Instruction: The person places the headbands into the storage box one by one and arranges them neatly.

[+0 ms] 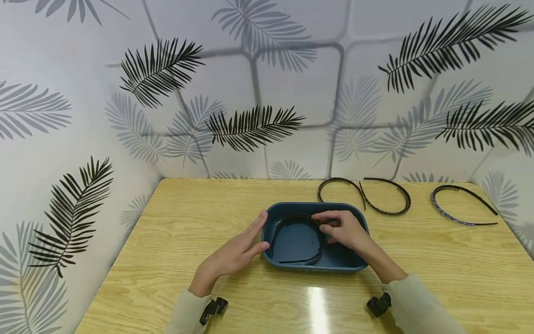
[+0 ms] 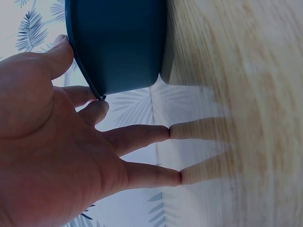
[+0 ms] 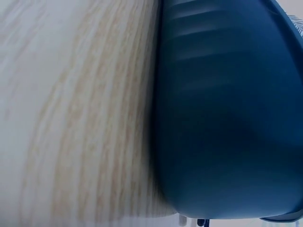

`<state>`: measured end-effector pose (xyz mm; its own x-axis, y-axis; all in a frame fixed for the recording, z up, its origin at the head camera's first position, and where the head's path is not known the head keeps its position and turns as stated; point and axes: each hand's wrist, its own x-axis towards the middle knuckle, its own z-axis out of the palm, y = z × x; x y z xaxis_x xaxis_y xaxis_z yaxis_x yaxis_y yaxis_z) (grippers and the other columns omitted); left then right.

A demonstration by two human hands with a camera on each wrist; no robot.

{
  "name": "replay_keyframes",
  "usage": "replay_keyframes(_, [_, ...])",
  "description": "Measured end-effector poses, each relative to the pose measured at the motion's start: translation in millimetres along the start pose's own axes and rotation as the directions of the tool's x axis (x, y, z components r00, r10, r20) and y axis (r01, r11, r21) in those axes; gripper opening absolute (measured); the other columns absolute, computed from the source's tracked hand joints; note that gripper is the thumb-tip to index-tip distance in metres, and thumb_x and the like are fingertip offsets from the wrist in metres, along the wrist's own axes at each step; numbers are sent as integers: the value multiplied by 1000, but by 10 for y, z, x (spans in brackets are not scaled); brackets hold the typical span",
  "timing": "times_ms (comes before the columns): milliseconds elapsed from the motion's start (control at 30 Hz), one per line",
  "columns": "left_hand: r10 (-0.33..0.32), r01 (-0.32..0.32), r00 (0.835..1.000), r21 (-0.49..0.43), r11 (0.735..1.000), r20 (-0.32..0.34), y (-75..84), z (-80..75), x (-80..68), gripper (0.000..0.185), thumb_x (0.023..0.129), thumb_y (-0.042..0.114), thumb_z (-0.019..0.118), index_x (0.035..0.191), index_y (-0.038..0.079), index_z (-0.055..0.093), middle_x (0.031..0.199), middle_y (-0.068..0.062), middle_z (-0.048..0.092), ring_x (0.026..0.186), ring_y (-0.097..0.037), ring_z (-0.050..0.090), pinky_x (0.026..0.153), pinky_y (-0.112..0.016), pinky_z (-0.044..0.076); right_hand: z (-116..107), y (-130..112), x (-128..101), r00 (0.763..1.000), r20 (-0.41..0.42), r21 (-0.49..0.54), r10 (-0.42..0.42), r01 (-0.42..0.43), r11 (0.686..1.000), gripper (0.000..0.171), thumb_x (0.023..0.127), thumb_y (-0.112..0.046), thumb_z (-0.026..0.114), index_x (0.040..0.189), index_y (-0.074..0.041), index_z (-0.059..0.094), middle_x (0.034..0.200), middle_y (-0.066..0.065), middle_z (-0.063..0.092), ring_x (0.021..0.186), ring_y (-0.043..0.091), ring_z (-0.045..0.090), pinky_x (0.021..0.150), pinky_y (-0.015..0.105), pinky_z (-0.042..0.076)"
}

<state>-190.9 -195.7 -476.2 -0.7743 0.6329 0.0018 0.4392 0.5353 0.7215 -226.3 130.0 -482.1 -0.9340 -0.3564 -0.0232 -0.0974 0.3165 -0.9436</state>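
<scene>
A dark blue oblong plastic bin stands on the table; its outer wall fills the top of the left wrist view. Inside it lies a black headband, its band looping round the left half of the floor. My right hand reaches in over the right side and pinches the headband's upper right part between thumb and fingers. With fingers spread and mostly straight, my left hand touches the bin's left end. The left wrist view shows its thumb at the rim and two fingertips on the tabletop. The bin's wall hides the right hand in the right wrist view.
Behind the bin lie two dark toothed headbands, one on the left and one beside it. A blue patterned headband lies at the far right. A leaf-patterned wall borders the wooden table at the back.
</scene>
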Motion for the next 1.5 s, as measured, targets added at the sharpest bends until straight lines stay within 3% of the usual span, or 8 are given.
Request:
replay_keyframes(333, [0, 0, 1000, 12, 1000, -4, -5, -13, 1, 73, 112, 32, 45, 165, 7, 2, 172, -12, -1, 157, -20, 2, 124, -49, 15, -79, -53, -17, 997, -41, -28, -67, 66, 997, 30, 98, 5, 63, 127, 8, 68, 121, 28, 66, 101, 40, 69, 71, 39, 62])
replay_keyframes(600, [12, -12, 1000, -3, 1000, -10, 3, -16, 3, 74, 112, 30, 47, 165, 4, 3, 171, -13, 0, 157, -26, 4, 123, -53, 16, -182, -144, -68, 994, -44, 66, -97, 100, 993, 34, 99, 5, 62, 132, 12, 62, 135, 31, 59, 113, 44, 64, 77, 40, 62])
replay_keyframes(867, [8, -8, 1000, -6, 1000, -2, 15, -10, 6, 74, 112, 31, 47, 165, 6, 3, 171, -7, -2, 157, -24, 3, 124, -51, 15, -386, -181, -139, 983, -115, 57, -141, 149, 987, 34, 102, -2, 63, 134, 8, 63, 134, 34, 58, 103, 7, 68, 79, 35, 62])
replay_keyframes(967, [9, -9, 1000, -5, 1000, -1, 2, -1, 6, 74, 112, 31, 46, 165, 6, 3, 171, -6, -3, 157, -23, 3, 124, -51, 15, -447, -192, -185, 976, -153, 43, -155, 163, 986, 35, 102, -4, 64, 135, 7, 63, 129, 28, 63, 101, 5, 67, 79, 34, 62])
replay_keyframes(1233, [13, -13, 1000, -12, 1000, -8, 2, 1, -7, 74, 111, 31, 47, 165, 5, 3, 171, -7, -3, 157, -24, 3, 124, -51, 16, -626, -142, -284, 956, -230, -3, -183, 188, 982, 35, 103, -10, 65, 134, 5, 64, 119, -9, 68, 102, 5, 68, 79, 30, 61])
replay_keyframes(1500, [14, -14, 1000, -21, 1000, -6, 3, -3, -10, 74, 112, 31, 47, 165, 5, 2, 171, -5, -3, 157, -24, 2, 124, -51, 15, -840, -54, -393, 936, -298, 9, -189, 201, 980, 34, 102, -7, 66, 134, 5, 64, 119, -15, 66, 104, 4, 66, 80, 28, 60])
